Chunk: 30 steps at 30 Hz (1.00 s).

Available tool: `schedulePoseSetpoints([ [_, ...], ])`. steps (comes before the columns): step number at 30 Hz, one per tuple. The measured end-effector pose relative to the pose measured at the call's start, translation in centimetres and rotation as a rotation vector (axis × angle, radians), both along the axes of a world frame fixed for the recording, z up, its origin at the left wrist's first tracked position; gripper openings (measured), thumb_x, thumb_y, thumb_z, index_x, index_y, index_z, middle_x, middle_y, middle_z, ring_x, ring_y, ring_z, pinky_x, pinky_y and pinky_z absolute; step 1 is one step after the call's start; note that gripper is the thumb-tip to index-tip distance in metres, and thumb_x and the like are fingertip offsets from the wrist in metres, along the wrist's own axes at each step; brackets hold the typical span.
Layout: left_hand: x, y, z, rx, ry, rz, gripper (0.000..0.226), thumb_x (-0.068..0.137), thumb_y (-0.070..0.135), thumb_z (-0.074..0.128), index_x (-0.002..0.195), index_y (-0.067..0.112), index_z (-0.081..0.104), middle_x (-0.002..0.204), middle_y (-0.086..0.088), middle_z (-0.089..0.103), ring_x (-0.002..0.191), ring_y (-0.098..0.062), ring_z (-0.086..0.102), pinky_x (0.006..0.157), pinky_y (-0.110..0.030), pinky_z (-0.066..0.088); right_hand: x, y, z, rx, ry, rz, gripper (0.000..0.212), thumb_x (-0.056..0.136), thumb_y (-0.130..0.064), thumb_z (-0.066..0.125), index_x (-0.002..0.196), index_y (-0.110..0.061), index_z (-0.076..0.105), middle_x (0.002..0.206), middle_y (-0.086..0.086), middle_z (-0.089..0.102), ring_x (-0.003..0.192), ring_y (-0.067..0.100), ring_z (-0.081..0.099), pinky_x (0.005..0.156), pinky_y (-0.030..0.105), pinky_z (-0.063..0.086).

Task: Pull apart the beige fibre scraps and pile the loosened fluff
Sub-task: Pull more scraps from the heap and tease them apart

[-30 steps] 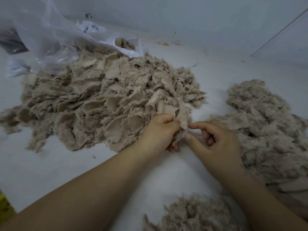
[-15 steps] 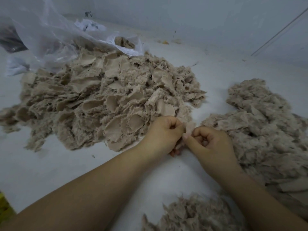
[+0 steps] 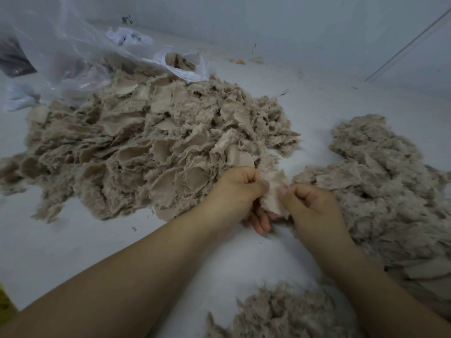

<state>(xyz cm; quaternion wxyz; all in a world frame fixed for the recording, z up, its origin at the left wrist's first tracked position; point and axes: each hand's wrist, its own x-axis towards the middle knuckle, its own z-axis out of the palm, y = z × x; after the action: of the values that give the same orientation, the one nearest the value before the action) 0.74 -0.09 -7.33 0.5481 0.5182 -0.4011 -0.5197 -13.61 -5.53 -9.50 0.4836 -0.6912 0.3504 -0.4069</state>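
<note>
Two hands meet over a white bench. The left hand and right hand both pinch one beige scrap between them. The scrap heap lies just left of the hands; loosened fluff lies piled to their right.

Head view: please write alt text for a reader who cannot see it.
Two hands, left hand and right hand, pinch one beige scrap between them over a white surface. A big scrap heap lies left, loosened fluff right.
</note>
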Motion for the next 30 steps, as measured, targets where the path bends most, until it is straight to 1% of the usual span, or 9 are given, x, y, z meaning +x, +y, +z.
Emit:
schedulePoseSetpoints([
  [3,0.3,0.0,0.1,0.024,0.007,0.038,0.015,0.094,-0.003,0.042,0.083,0.000,0.051,0.052,-0.020,0.059,0.033,-0.025,0.052,0.033,-0.024,0.043,-0.2,0.0,0.1,0.020,-0.038,0.002,0.037,0.101,-0.009,0.052,0.066,-0.005,0.064,0.048,-0.006,0.060,0.041,-0.002,0.051,0.042,0.010,0.039],
  [8,0.5,-0.1,-0.2,0.024,-0.055,0.090,0.016,0.092,0.010,0.055,0.077,0.006,0.056,0.051,-0.014,0.052,0.033,-0.024,0.050,0.034,-0.022,0.039,-0.2,0.0,0.0,-0.046,0.020,0.018,0.037,0.097,-0.014,0.059,0.070,0.011,0.061,0.045,-0.007,0.045,0.040,0.002,0.037,0.042,0.014,0.032],
  [11,0.6,-0.3,-0.6,-0.028,-0.118,0.102,0.022,0.095,0.012,0.061,0.074,0.009,0.057,0.051,-0.014,0.053,0.033,-0.020,0.046,0.032,-0.020,0.033,-0.3,0.0,0.1,-0.078,0.043,0.011,0.040,0.098,-0.019,0.057,0.068,0.007,0.062,0.048,0.002,0.047,0.043,0.004,0.037,0.045,0.020,0.033],
  [15,1.3,-0.4,-0.6,-0.056,-0.100,0.139,0.018,0.094,0.009,0.061,0.081,-0.003,0.059,0.055,-0.019,0.053,0.036,-0.023,0.042,0.034,-0.021,0.031,-0.1,-0.2,-0.3,-0.050,0.035,-0.072,0.048,0.102,-0.021,0.051,0.055,-0.014,0.056,0.045,-0.009,0.046,0.044,0.006,0.039,0.048,0.025,0.033],
  [19,1.5,-0.2,-0.4,-0.004,-0.148,-0.005,0.027,0.090,0.013,0.068,0.064,0.016,0.061,0.051,-0.013,0.054,0.031,-0.016,0.044,0.033,-0.018,0.030,-0.1,0.2,0.0,0.002,-0.024,-0.025,0.042,0.091,-0.046,0.057,0.071,-0.010,0.069,0.052,-0.004,0.059,0.051,0.005,0.051,0.050,0.023,0.041],
  [21,1.2,0.0,-0.3,0.018,-0.182,-0.081,0.027,0.089,0.014,0.070,0.064,0.017,0.060,0.053,-0.012,0.053,0.033,-0.016,0.045,0.037,-0.022,0.032,-0.1,0.2,0.0,-0.030,-0.015,-0.028,0.034,0.093,-0.034,0.063,0.070,-0.011,0.069,0.053,-0.007,0.060,0.049,0.002,0.050,0.048,0.020,0.040],
  [24,0.9,0.0,-0.2,0.027,-0.174,-0.052,0.017,0.090,0.008,0.067,0.075,0.008,0.059,0.057,-0.013,0.052,0.034,-0.016,0.043,0.037,-0.022,0.031,0.0,-0.2,-0.4,-0.050,0.045,-0.133,0.036,0.097,-0.020,0.060,0.066,-0.002,0.061,0.050,-0.001,0.048,0.047,0.009,0.039,0.049,0.025,0.033],
  [27,1.4,-0.1,0.1,0.020,-0.095,0.049,0.024,0.090,0.003,0.063,0.070,0.009,0.053,0.055,-0.013,0.049,0.028,-0.014,0.039,0.031,-0.014,0.024,-0.3,-0.5,-0.4,0.013,0.018,-0.187,0.038,0.100,-0.023,0.056,0.065,-0.010,0.065,0.050,0.002,0.047,0.048,0.015,0.039,0.051,0.028,0.033],
  [30,1.6,-0.2,0.2,0.002,-0.064,0.126,0.029,0.091,0.004,0.063,0.066,0.012,0.050,0.057,-0.014,0.048,0.030,-0.017,0.037,0.033,-0.013,0.022,-0.5,0.0,0.2,-0.026,-0.004,-0.115,0.043,0.098,-0.033,0.060,0.063,-0.009,0.065,0.049,-0.005,0.049,0.045,0.009,0.041,0.047,0.023,0.034],
])
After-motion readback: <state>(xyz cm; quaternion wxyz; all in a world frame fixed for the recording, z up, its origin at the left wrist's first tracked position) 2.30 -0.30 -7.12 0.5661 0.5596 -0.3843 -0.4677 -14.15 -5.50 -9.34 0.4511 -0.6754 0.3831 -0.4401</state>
